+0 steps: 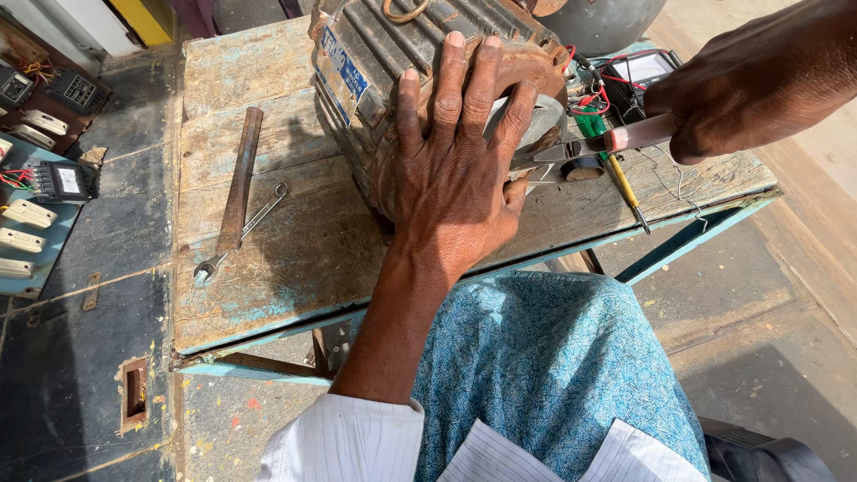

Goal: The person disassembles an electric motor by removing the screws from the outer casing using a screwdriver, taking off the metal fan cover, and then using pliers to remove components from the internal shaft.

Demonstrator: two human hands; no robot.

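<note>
a: where's the motor (375, 62) sitting?
b: on the worn blue-painted wooden table (268, 259), toward the far edge. ribbed rusty housing, long axis running away from the person, near end cap facing them.
a: left hand (455, 170)?
b: flat on the near end of the housing, palm down, fingers spread and pointing away along the axis. pressing, not clenched; nothing held in it.
a: right hand (750, 80)?
b: comes in from the right, fist closed around the reddish handle of a tool (580, 147). the tool lies roughly crosswise to the motor axis, metal end pointing left at the end cap, just under the left fingertips. can't tell if the tip touches the cap.
a: so which hand is nearer?
b: left is on the motor; right stays off to the side, only the tool reaches in.
a: anything else around?
b: long rusty bar (239, 178) and a small spanner (239, 236) lying left of the motor, well apart from both hands. yellow-handled screwdriver (628, 189) and a meter with red leads (638, 76) just right of it, under the right hand.
</note>
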